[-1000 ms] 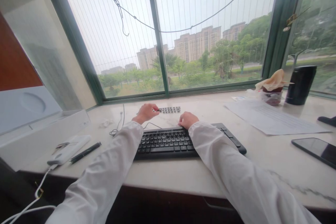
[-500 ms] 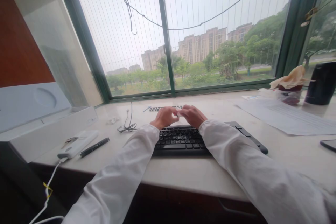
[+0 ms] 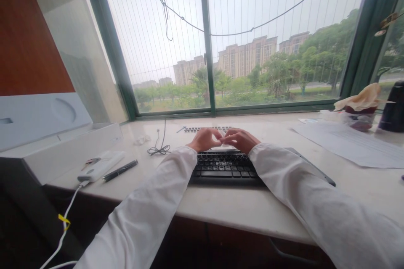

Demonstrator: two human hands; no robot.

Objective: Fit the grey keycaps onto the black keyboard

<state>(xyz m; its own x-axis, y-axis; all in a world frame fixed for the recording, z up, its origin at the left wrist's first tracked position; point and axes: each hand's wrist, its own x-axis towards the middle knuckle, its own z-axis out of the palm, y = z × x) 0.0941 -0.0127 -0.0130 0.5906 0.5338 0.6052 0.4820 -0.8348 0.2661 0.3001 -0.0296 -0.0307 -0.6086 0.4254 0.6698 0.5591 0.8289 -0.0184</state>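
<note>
My left hand (image 3: 205, 139) and my right hand (image 3: 240, 139) meet above the far edge of a black keyboard (image 3: 227, 180). Their fingertips are pinched together around something small and whitish, mostly hidden by the fingers, so I cannot tell its kind. Several keys show in the keyboard's near rows, while my hands and sleeves cover part of its back and right. Just beyond my hands, rows of small dark pieces that look like keycaps (image 3: 193, 129) stand on the table, with a thin bluish stick (image 3: 181, 129) at their left.
To the left lie a coiled cable (image 3: 158, 150), a black pen (image 3: 120, 171), a white power bank (image 3: 100, 167) with a white cord, and an open white box (image 3: 82, 143). At right are printed sheets (image 3: 337, 141), a cup (image 3: 361, 117) and a dark bottle (image 3: 393, 107). A window stands behind.
The view has shifted, so the whole scene sits further right. My hands stay together over the keyboard; the fingers of my right hand have shifted slightly around the small whitish thing.
</note>
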